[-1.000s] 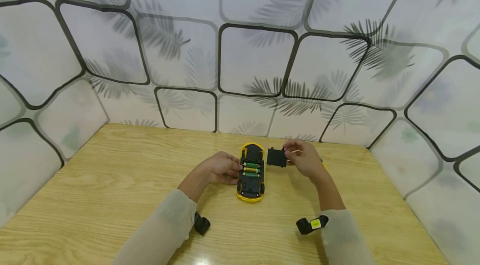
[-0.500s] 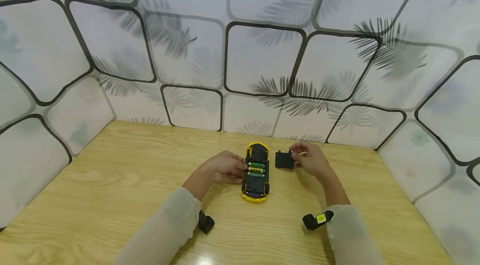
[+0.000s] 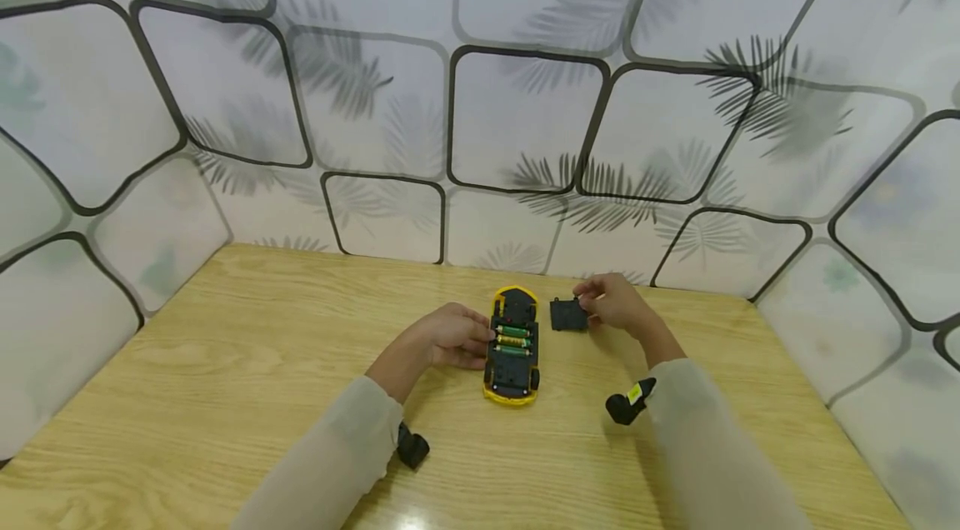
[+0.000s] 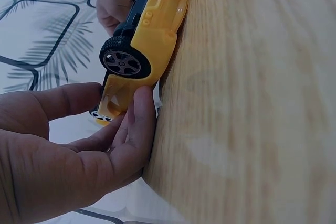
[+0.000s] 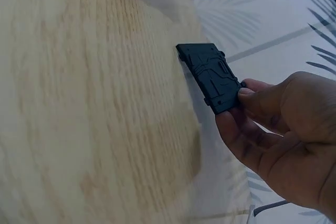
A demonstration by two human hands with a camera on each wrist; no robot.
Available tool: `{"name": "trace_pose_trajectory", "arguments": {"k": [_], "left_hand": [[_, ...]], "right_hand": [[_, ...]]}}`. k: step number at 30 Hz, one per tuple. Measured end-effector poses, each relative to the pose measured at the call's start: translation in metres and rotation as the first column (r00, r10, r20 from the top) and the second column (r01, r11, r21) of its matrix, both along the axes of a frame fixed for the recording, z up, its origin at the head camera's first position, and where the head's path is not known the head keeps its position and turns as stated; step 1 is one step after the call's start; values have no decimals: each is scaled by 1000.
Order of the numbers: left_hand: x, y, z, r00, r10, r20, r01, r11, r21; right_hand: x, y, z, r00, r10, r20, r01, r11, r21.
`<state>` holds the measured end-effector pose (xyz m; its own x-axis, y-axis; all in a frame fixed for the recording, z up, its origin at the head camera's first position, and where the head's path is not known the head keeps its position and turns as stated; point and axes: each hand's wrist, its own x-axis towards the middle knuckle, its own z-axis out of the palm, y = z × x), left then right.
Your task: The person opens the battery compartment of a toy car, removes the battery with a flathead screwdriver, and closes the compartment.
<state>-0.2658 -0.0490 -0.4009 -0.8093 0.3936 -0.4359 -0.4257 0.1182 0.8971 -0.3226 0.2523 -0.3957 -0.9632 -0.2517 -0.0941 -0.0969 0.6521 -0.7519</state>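
A yellow toy car [image 3: 512,380] lies upside down on the wooden table, its black underside facing up. Several green and gold batteries [image 3: 513,341] sit side by side in its uncovered battery compartment. My left hand [image 3: 455,336] grips the car's left side, thumb at the underside edge and fingers against the yellow body [image 4: 157,35]. To the right of the car, my right hand [image 3: 617,305] pinches a flat black battery cover [image 3: 567,315] by its right edge. Small tabs and moulded ridges show on the cover [image 5: 210,74] in the right wrist view.
The wooden table [image 3: 300,397] reaches back to a patterned wall covering [image 3: 517,122], which also rises at both sides. A black wrist camera [image 3: 412,447] sits at the left cuff, another wrist camera [image 3: 626,405] at the right cuff.
The head view has shifted slightly. My right hand has turned and moved a little away from me over the last half second, still pinching the cover, which has tilted. The left hand keeps its grip on the car.
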Motion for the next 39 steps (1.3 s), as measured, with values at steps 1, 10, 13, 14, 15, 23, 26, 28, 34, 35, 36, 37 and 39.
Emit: {"name": "trace_pose_trajectory", "arguments": {"k": [1, 10, 13, 14, 15, 23, 26, 28, 34, 35, 36, 37, 39], "left_hand": [[0, 0, -1, 1000, 2, 1, -2, 1000, 0], [-1, 0, -1, 1000, -2, -4, 2, 1000, 3], [-1, 0, 0, 1000, -5, 0, 5, 1000, 11], [-1, 0, 1, 1000, -7, -1, 7, 1000, 10], [-1, 0, 1, 1000, -9, -1, 9, 1000, 11], [-1, 0, 2, 1000, -24, -19, 24, 1000, -8], [-1, -1, 3, 1000, -20, -18, 20, 1000, -13], [-1, -1, 3, 1000, -19, -20, 19, 1000, -17], [-1, -2, 1, 1000, -15, -24, 15, 1000, -11], [-1, -2, 1, 1000, -17, -23, 16, 1000, -10], [-1, -2, 0, 1000, -20, -23, 19, 1000, -10], [-1, -2, 0, 1000, -20, -22, 20, 1000, -11], [0, -2, -1, 1000, -21, -21, 21, 1000, -15]], "right_hand": [[-1, 0, 1, 1000, 4, -1, -4, 1000, 6], [-10, -6, 2, 999, -4, 44, 1, 998, 68], [-12, -6, 0, 999, -4, 40, 1, 996, 87], [-13, -6, -1, 999, -4, 35, 1, 995, 95], [-13, -6, -2, 1000, -6, 31, 3, 995, 104], [-11, -2, -4, 1000, -17, 26, 13, 990, 144], [-11, -2, -3, 1000, -20, 22, 17, 988, 154], [-11, -2, -2, 999, -20, 25, 16, 989, 150], [-7, 1, 6, 1000, 31, 5, -31, 988, 148], [-7, 3, 8, 999, 44, 0, -43, 988, 148], [-6, 5, 10, 999, 47, 1, -46, 988, 147], [-6, 7, 12, 999, 49, 3, -49, 988, 144], [-5, 12, 16, 998, 59, -1, -58, 988, 144]]}}
